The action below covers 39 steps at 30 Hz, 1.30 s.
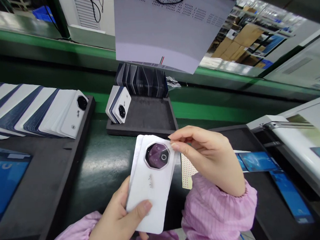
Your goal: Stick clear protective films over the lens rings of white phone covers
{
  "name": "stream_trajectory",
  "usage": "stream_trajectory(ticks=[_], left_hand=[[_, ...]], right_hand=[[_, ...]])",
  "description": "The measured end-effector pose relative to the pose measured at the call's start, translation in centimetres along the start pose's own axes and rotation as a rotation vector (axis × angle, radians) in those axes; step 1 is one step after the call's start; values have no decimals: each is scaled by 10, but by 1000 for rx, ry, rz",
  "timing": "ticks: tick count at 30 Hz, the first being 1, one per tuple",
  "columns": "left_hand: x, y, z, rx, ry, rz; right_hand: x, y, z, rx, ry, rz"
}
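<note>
My left hand is closed round the lower part of a few stacked white phone back covers, its thumb pressed on the front one. Near the top of that cover is an octagonal camera window, dark purple and shiny, with a small ring on it. My right hand is at the cover's upper right corner, thumb and forefinger pinched together. Between them is the edge of what looks like a thin clear film, reaching over the window. How far the film extends is hard to see.
On the left, a black foam tray holds rows of white and dark blue covers. A smaller tray ahead bears several covers; dark panels stand behind it. Blue-screened panels lie right, near a sticker sheet.
</note>
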<state>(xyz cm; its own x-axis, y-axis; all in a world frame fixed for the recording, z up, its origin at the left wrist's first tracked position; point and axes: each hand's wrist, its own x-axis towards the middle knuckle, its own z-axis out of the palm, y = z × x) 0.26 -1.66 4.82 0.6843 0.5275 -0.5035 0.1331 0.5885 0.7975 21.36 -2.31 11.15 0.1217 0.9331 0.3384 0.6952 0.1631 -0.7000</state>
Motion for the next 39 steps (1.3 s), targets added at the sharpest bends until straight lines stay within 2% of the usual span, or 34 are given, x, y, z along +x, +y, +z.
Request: stream_trajectory(ticks=[11,18,21,24,30,32,33,35,37,38,39], left_hand=[[0,2,2,29,20,-4],[4,1,2,36,29,-14],[7,0,3,43,37,-1],[8,-1,4,44,55,34],[9,-8,4,4,37,167],[9,-11,3,-9,7,193],[10,-11,2,-21,-6,210],[9,-11,-1,-51,-8,251],[8,-9,-3,-91,39,298],[6,-8,-4,-112,72,323],[5,-6,-5,-134,113,348]], right_hand=[[4,-2,5,-62,-70,-32],[3,1,12,-217,-105,2],[4,5,12,-273,-122,87],[7,10,7,-190,-214,189],[8,17,7,38,-107,203],[6,22,7,180,-15,211],[4,26,4,255,95,201],[-1,37,-7,415,418,147],[-10,52,-24,572,740,90],[-15,60,-31,606,806,87],[-21,68,-34,620,799,124]])
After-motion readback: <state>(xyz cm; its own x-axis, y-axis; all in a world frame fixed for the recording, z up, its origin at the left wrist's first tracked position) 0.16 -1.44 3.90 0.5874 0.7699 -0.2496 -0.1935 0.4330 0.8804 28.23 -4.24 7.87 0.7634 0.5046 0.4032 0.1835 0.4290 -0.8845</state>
